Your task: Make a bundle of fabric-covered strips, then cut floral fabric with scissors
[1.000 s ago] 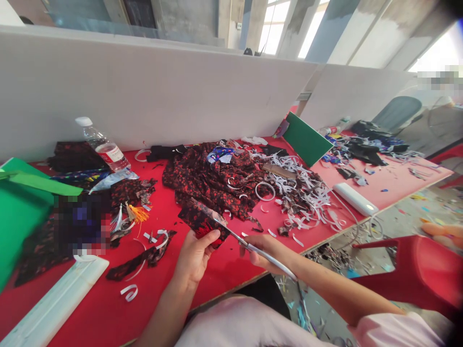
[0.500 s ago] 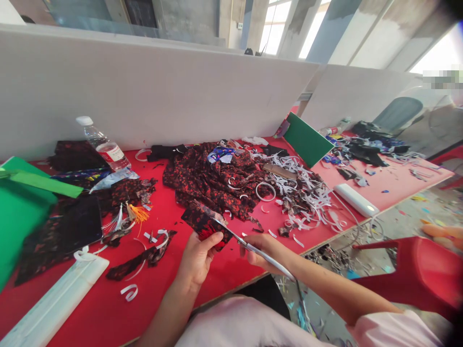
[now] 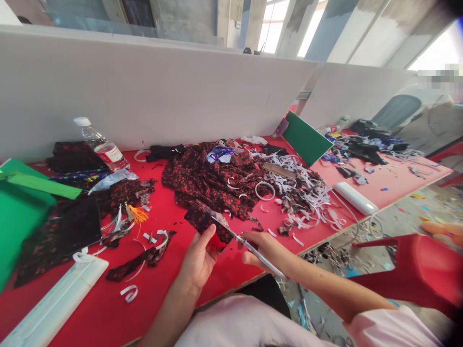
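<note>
My left hand point(image 3: 198, 255) pinches a small dark floral fabric piece point(image 3: 198, 215) between thumb and fingers, just above the red table. A bright red patch shows at its lower edge. My right hand point(image 3: 262, 248) is closed on a pair of scissors point(image 3: 249, 245), mostly by the handle end, which the fingers partly cover. The blades point left and lie along the fabric beside my left thumb. Just behind the fabric piece is a heap of crumpled dark floral cloth point(image 3: 195, 176). Curled white strips point(image 3: 307, 195) and scraps lie to its right.
A water bottle point(image 3: 104, 149) leans at the back left, near an orange tassel point(image 3: 136, 213). A green board point(image 3: 307, 140) rests against the white partition point(image 3: 162, 91). A long white case point(image 3: 60, 303) lies front left. A red stool point(image 3: 415, 270) stands right, on the scrap-strewn floor.
My left thumb has shifted back along the fabric piece, and more of its red patch shows. The scissors have dipped slightly at the handle end. The view has moved a little.
</note>
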`<state>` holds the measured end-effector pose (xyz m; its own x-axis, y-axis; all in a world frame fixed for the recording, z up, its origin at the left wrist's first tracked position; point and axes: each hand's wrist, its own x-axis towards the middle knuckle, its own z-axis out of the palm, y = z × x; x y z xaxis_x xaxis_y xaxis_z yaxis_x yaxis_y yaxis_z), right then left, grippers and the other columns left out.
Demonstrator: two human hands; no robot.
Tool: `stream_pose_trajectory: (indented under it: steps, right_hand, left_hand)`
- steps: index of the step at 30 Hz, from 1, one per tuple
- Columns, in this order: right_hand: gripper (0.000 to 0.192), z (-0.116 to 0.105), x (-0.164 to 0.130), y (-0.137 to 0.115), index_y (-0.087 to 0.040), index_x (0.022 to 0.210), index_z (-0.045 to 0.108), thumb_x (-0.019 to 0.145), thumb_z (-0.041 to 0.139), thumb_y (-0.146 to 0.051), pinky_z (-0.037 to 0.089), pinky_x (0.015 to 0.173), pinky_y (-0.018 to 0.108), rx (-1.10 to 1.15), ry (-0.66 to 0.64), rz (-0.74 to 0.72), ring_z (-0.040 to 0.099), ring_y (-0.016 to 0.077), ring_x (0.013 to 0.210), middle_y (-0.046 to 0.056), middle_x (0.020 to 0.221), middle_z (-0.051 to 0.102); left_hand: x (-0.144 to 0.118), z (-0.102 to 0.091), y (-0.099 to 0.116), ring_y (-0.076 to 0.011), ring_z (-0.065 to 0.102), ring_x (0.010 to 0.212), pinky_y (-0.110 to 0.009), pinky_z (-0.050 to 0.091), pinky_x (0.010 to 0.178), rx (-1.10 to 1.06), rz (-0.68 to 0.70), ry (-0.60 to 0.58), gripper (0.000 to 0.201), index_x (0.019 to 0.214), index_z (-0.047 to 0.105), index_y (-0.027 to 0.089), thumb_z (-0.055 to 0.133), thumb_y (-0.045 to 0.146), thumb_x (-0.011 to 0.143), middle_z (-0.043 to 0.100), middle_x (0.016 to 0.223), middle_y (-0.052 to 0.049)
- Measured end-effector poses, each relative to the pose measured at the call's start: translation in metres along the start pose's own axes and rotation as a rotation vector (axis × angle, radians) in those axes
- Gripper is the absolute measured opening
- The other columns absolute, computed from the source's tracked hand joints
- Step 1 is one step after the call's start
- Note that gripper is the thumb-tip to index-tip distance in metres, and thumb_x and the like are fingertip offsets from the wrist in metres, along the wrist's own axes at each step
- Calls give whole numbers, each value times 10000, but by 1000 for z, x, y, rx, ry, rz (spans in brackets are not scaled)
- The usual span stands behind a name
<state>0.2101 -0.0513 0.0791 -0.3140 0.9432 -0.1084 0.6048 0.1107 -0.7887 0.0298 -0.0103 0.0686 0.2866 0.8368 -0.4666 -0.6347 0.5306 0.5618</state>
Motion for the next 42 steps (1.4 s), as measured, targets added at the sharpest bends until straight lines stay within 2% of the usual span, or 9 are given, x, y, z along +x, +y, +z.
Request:
stream_pose_trajectory:
  steps: [3,8,14,20,26,32,37,42]
  right_hand:
    - [614,-1,-1,-2,-146,762,497,713,396,-750,201,460,198,-39,11,-4,244,75,528,-52,577,344]
    - [557,-3,-2,-4,-160,751,479,708,469,-715,223,482,206,-165,59,-50,292,81,528,-43,600,388]
    - [514,-3,-3,-3,-167,723,459,699,534,-675,240,494,202,-239,87,-49,322,83,529,-35,618,410]
    - [525,-2,-3,0,-165,695,472,674,555,-683,224,483,206,-274,93,-37,315,81,512,-39,586,406]
    - [516,-3,-2,-2,-168,717,474,680,555,-676,241,496,208,-295,99,-54,339,87,524,-25,618,431]
    - [493,-2,-1,-4,-168,684,464,692,569,-649,236,485,203,-289,101,-53,328,84,519,-33,598,415]
    - [512,-1,-4,-1,-161,802,514,691,561,-659,300,533,222,-351,109,-62,402,112,559,8,682,485]
    - [538,-3,-6,1,-160,868,533,686,561,-665,323,559,229,-357,97,-77,443,130,590,26,713,511]
  left_hand:
    - [1,0,-1,-128,654,681,-210,531,571,-12,-1,20,303,977,612,174,704,186,689,700,842,-21]
    - [3,-2,-3,-163,663,793,-267,548,689,-39,30,-68,328,1006,612,172,700,160,690,702,908,-33]
    - [5,-2,-5,-171,660,844,-301,525,808,-46,29,-74,287,968,623,159,700,158,692,706,904,-40]
    - [4,-1,-7,-171,654,868,-338,512,843,-74,29,-73,432,1111,563,199,689,139,702,696,957,-33]
    - [3,-1,-10,-152,651,846,-303,518,820,-75,46,-87,387,1061,594,193,692,124,693,697,922,-22]
    - [2,-1,-12,-153,654,856,-290,521,812,-116,37,-56,439,1106,584,218,676,109,691,701,939,-13]
    - [3,-2,-11,-165,665,801,-290,544,736,-149,14,-11,348,1049,609,175,644,117,708,709,885,-32]
    - [2,1,-9,-161,665,793,-300,545,740,-151,37,19,304,983,620,170,660,101,690,712,890,-29]
